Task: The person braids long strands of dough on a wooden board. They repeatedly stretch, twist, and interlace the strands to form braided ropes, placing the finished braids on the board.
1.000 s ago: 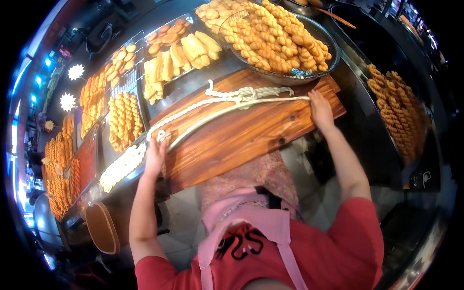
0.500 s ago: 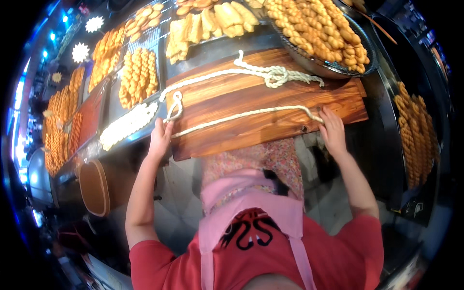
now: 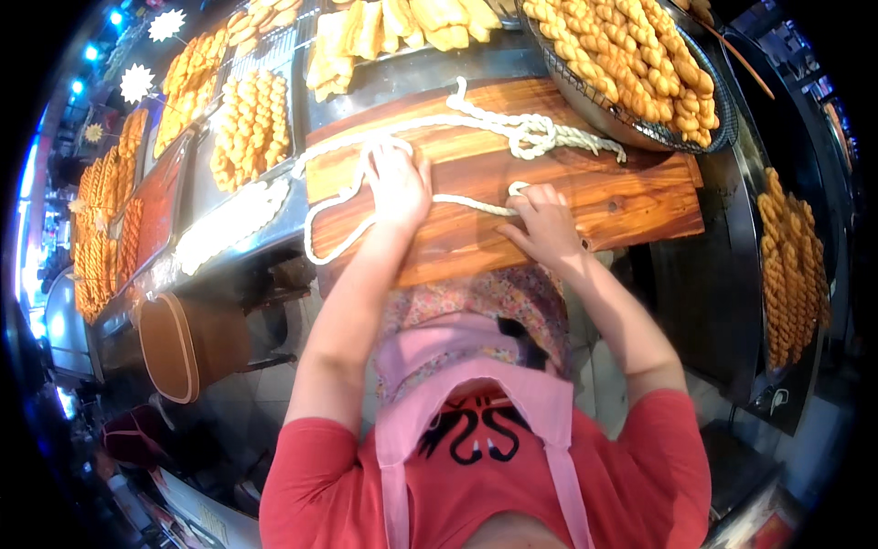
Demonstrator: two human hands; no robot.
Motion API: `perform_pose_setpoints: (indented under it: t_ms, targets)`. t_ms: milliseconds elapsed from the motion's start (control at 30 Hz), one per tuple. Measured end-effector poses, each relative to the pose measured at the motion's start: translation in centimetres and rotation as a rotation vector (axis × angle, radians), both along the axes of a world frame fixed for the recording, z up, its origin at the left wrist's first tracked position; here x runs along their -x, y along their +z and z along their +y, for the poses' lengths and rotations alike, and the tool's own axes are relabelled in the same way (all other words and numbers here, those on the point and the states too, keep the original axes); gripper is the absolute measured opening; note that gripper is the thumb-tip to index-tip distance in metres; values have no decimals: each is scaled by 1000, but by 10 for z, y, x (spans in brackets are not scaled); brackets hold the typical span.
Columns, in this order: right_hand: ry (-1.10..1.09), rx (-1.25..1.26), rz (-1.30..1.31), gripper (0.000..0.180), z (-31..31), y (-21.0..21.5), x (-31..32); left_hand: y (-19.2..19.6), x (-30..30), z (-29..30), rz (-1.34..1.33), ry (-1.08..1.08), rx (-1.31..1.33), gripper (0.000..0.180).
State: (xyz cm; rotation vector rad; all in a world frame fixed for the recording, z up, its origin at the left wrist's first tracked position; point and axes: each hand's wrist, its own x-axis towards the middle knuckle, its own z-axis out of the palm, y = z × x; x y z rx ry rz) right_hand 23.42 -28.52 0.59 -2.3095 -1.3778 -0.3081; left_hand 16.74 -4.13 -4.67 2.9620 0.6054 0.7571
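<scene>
A long pale dough rope [image 3: 468, 202] lies in a bend across the wooden board [image 3: 631, 206], with a wide loop at its left. Near the board's middle left, my left hand [image 3: 400, 183] has its fingers closed down on one part of the rope, its fingertips partly lost against the pale dough. My right hand [image 3: 547, 224] curls its fingers over the rope's right end, thumb held apart. Just beyond, a second dough strand [image 3: 421, 121] stretches along the far side of the board, ending at the right in a knotted, twisted dough piece [image 3: 530, 137].
A round basket [image 3: 727, 119] heaped with fried dough twists stands at the back right. Trays of fried twists [image 3: 251, 133] and fried dough sticks [image 3: 398, 32] line the back and left. Pale raw twists [image 3: 233, 224] lie left of the board. More twists [image 3: 791, 274] sit far right.
My left hand has moved right and away from me over the board, bringing the rope into a loop. My right hand has shifted left along with its end.
</scene>
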Motion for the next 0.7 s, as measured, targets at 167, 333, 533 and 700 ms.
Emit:
perform_pose_setpoints:
  t_ms: [167,333,533,700]
  targets:
    - [-132,628,76,22,-26,12,-49,14,-24,38,-99,32,45,46]
    - [-202,237,98,23,-138,24,-78,11,4,6,-108,-319,149,33]
    - [-10,-264,339,26,-108,41,-97,160,-39,86,-262,-280,597,22]
    - [-714,116,-200,38,-190,-47,-142,193,42,116,-442,20,354,24]
